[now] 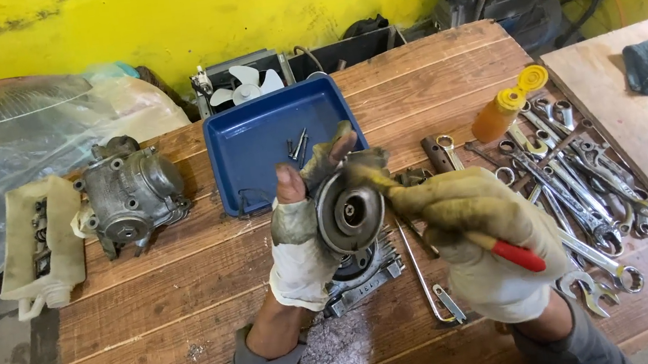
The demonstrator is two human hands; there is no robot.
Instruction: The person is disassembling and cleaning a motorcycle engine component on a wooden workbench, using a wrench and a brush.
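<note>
Nearest, over the front of the wooden bench [150,310]: left hand [302,238] in a frayed fingerless work glove, fingers and thumb clamped round the rim of a round metal disc part [348,210], held upright with its recessed face and central hub turned to the camera. Just right of the disc, right hand [484,240] in a full yellowed glove, fingers curled shut on a red-handled tool [514,253], its working end hidden against the disc's edge — kind of tip not discernible. Directly below the disc, flat on the bench, a ribbed grey housing [361,280]; just right of that, a thin bent metal rod [422,277].

On handling: looks like solid cast or machined metal — stiff, fairly heavy for its bulk, probably oily and so slippery in a worn glove. Safest grip by the thick outer rim, as now, with fingers kept off the polished inner face and hub.

Further right of the disc, a spread of combination wrenches [581,192] and an orange squeeze bottle [501,112] with yellow flip cap. Behind the disc, a blue plastic tray [254,149] with a few screws. Well left of the disc, a grey cast compressor body [132,193] beside a whitish plastic piece [39,242]. Farthest back, a small white fan [247,88] against the yellow wall [156,21].
</note>
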